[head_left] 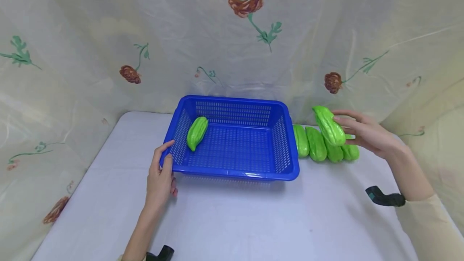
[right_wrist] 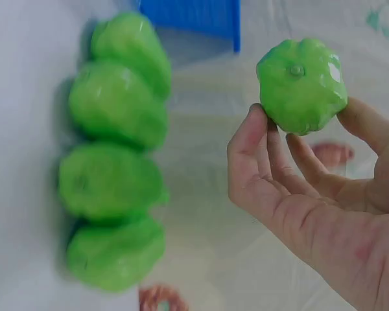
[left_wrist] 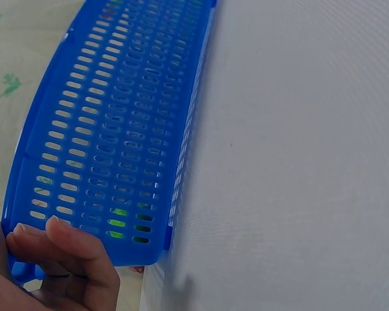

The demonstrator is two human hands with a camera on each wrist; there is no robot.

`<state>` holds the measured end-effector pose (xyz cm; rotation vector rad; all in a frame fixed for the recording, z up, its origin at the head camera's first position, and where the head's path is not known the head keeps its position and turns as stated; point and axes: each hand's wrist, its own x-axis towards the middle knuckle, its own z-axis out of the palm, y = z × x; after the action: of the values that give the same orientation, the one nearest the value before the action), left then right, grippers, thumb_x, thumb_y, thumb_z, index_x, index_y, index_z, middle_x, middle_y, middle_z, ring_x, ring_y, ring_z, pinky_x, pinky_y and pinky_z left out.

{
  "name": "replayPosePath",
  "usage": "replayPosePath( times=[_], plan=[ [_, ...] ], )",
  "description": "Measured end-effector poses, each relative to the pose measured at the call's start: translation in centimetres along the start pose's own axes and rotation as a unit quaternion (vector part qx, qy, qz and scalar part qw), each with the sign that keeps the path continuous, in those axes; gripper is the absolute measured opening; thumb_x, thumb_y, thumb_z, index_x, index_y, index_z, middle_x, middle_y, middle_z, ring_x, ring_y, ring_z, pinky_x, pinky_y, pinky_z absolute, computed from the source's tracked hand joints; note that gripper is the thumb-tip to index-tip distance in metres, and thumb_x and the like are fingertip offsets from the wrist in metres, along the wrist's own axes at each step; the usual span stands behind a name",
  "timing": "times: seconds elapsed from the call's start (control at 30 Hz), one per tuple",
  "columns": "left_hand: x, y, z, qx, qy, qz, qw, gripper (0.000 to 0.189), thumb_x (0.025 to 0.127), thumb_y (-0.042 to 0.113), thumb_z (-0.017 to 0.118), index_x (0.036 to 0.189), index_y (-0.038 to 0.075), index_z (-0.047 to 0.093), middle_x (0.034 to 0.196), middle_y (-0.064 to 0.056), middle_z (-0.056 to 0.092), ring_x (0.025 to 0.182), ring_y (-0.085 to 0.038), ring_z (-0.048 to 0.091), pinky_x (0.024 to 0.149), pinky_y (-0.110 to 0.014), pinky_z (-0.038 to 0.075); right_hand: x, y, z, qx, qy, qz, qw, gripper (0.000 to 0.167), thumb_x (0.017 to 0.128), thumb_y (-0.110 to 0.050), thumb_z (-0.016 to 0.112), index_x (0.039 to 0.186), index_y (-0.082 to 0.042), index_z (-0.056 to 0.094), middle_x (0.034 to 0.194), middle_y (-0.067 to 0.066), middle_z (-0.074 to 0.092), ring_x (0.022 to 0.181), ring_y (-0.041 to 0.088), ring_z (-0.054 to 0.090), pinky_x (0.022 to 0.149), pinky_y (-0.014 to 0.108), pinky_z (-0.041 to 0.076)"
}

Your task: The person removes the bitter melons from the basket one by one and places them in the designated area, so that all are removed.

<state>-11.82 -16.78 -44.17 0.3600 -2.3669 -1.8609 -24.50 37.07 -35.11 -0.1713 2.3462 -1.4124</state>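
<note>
My right hand [head_left: 373,134] pinches a glossy, ribbed green vegetable [head_left: 329,126] between thumb and fingers, raised above the table. In the right wrist view its blunt end with a small nub [right_wrist: 297,70] faces the camera. Beneath it, several similar green vegetables [head_left: 316,144] lie side by side in a row, partly hidden by the hand and the held one. My left hand [head_left: 160,176] grips the near left corner of a blue plastic basket [head_left: 232,172], fingers curled about its rim. One green vegetable [head_left: 197,133] lies inside the basket, against its left side.
The basket stands on a white-covered table [head_left: 235,220], its right wall close to the row of vegetables. A pale curtain with printed flowers [head_left: 217,43] hangs behind the table and along both sides. Dark straps [head_left: 386,198] sit at the wrists.
</note>
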Motion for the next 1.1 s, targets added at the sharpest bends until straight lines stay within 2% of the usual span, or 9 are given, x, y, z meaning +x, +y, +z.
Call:
replayPosePath(
  times=[0.1, 0.23, 0.5, 0.67, 0.8, 0.9, 1.03, 1.1],
  plan=[
    [0.0, 0.0, 0.0, 0.0, -0.002, -0.001, 1.0, 0.04, 0.116, 0.035, 0.038, 0.153, 0.044, 0.048, 0.055, 0.004, 0.041, 0.041, -0.013, 0.042, 0.04, -0.035, 0.053, -0.4, 1.6, -1.6, 0.014, 0.01, -0.007, 0.9998, 0.027, 0.118, -0.033, 0.04, 0.144, -0.03, 0.041, 0.126, -0.028, 0.06, 0.11, -0.004, 0.067, 0.087, 0.024, 0.062],
    [0.0, 0.0, 0.0, 0.002, 0.0, 0.0, 1.0, 0.04, 0.116, 0.035, 0.037, 0.153, 0.045, 0.048, 0.055, 0.004, 0.041, 0.041, -0.013, 0.042, 0.04, -0.035, 0.053, -0.8, 3.4, -3.4, 0.021, 0.021, 0.0, 0.9996, 0.021, 0.118, -0.034, 0.04, 0.139, -0.033, 0.043, 0.124, -0.028, 0.061, 0.11, -0.004, 0.067, 0.088, 0.023, 0.063],
    [-0.1, -0.1, 0.0, -0.004, -0.002, 0.001, 1.0, 0.04, 0.116, 0.034, 0.038, 0.153, 0.044, 0.049, 0.055, 0.004, 0.042, 0.041, -0.013, 0.042, 0.04, -0.036, 0.053, -1.6, 6.7, -5.8, 0.109, 0.024, 0.018, 0.9936, 0.021, 0.118, -0.029, 0.041, 0.129, -0.038, 0.057, 0.116, -0.02, 0.07, 0.102, 0.003, 0.072, 0.083, 0.025, 0.065],
    [-0.1, 0.0, 0.0, -0.002, -0.001, 0.002, 1.0, 0.04, 0.116, 0.035, 0.038, 0.153, 0.044, 0.049, 0.055, 0.004, 0.041, 0.041, -0.013, 0.043, 0.04, -0.036, 0.053, -1.4, 8.3, -6.8, 0.137, 0.021, 0.051, 0.989, 0.018, 0.117, -0.033, 0.04, 0.133, -0.033, 0.048, 0.116, -0.024, 0.067, 0.104, 0.001, 0.071, 0.085, 0.026, 0.065],
    [0.0, 0.1, 0.0, 0.001, -0.001, 0.001, 1.0, 0.04, 0.115, 0.035, 0.038, 0.154, 0.043, 0.048, 0.055, 0.004, 0.041, 0.041, -0.013, 0.043, 0.04, -0.036, 0.053, -1.4, 9.2, -7.3, 0.128, 0.026, 0.078, 0.9884, 0.022, 0.117, -0.039, 0.04, 0.136, -0.029, 0.042, 0.115, -0.025, 0.061, 0.103, 0.0, 0.068, 0.086, 0.027, 0.065],
    [0.0, 0.0, 0.0, 0.0, -0.001, 0.0, 1.0, 0.04, 0.115, 0.034, 0.038, 0.154, 0.043, 0.048, 0.055, 0.003, 0.042, 0.041, -0.013, 0.043, 0.04, -0.036, 0.053, -1.6, 9.8, -7.6, 0.128, 0.033, 0.086, 0.9874, 0.019, 0.116, -0.04, 0.04, 0.132, -0.031, 0.046, 0.114, -0.024, 0.058, 0.101, 0.0, 0.066, 0.086, 0.027, 0.064],
    [0.0, 0.0, 0.0, 0.003, -0.004, -0.003, 1.0, 0.04, 0.116, 0.035, 0.038, 0.154, 0.044, 0.047, 0.055, 0.002, 0.042, 0.041, -0.014, 0.043, 0.04, -0.035, 0.052, -1.8, 10.8, -7.8, 0.165, 0.038, 0.085, 0.9819, 0.016, 0.117, -0.035, 0.042, 0.123, -0.033, 0.056, 0.112, -0.02, 0.06, 0.099, 0.003, 0.066, 0.084, 0.026, 0.064],
    [0.0, 0.0, 0.0, 0.004, -0.006, -0.004, 1.0, 0.04, 0.116, 0.035, 0.038, 0.154, 0.045, 0.046, 0.056, 0.002, 0.042, 0.041, -0.014, 0.044, 0.04, -0.035, 0.052, -1.8, 11.2, -7.7, 0.143, 0.038, 0.086, 0.9853, 0.016, 0.117, -0.035, 0.041, 0.123, -0.034, 0.055, 0.111, -0.022, 0.059, 0.099, 0.001, 0.065, 0.084, 0.024, 0.062]
  ],
)
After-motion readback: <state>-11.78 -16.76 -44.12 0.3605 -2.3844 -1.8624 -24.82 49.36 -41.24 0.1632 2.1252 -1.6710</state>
